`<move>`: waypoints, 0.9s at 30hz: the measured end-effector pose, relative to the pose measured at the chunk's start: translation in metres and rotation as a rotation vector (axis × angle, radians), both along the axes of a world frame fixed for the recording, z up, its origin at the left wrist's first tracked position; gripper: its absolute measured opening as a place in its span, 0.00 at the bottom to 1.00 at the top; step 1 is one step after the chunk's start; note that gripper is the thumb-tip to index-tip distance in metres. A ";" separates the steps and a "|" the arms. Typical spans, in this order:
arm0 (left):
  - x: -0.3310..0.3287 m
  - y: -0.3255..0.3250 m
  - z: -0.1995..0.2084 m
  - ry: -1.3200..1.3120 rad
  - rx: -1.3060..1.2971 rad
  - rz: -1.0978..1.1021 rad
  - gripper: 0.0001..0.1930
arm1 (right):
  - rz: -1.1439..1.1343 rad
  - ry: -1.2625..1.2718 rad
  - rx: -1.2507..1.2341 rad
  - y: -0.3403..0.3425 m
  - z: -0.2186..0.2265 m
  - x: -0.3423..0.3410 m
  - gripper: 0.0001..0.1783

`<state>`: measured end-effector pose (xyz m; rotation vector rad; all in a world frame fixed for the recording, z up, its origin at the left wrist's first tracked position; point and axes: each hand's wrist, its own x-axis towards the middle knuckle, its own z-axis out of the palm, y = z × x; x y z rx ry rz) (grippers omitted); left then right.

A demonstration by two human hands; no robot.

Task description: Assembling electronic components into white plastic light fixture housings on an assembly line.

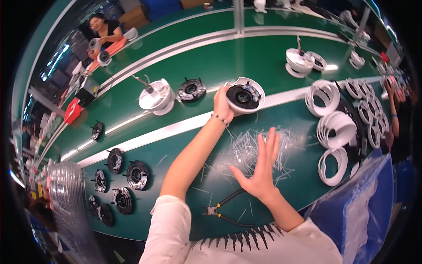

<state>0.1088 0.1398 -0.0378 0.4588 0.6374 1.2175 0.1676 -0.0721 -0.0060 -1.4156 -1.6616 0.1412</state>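
My left hand [223, 103] is wrapped round the side of a white round housing [249, 111], holding it over the metal strip along the green belt. Inside the housing sits a black disc-shaped part [239, 97] with a round centre. My right hand [260, 174] is open, fingers spread, above a loose heap of thin clear plastic strips [285, 147]. Nothing shows in that hand. Below the heap, cutting pliers [213, 210] with black and yellow handles lie on the green table, jaws toward the left.
Several black disc parts [138, 175] lie at the left, beside stacked clear trays [68, 193]. White rings [336, 130] stand at the right above a plastic-lined blue bin [378, 189]. On the belt are white units [156, 99] and a black disc [192, 90]. Another person [105, 33] works at far left.
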 end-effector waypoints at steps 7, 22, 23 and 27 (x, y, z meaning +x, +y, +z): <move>0.001 0.107 -0.038 0.253 -0.121 0.229 0.14 | 0.299 -0.078 -0.091 -0.004 0.000 0.000 0.33; -0.093 0.045 -0.020 2.229 0.838 0.034 0.13 | 0.865 -0.233 -0.227 -0.031 -0.008 -0.037 0.21; -0.100 0.035 -0.023 2.174 0.901 0.004 0.13 | 0.882 -0.238 -0.230 -0.031 -0.009 -0.038 0.21; -0.135 -0.044 0.001 2.007 1.103 0.098 0.13 | 0.914 -0.264 -0.257 -0.035 -0.006 -0.040 0.25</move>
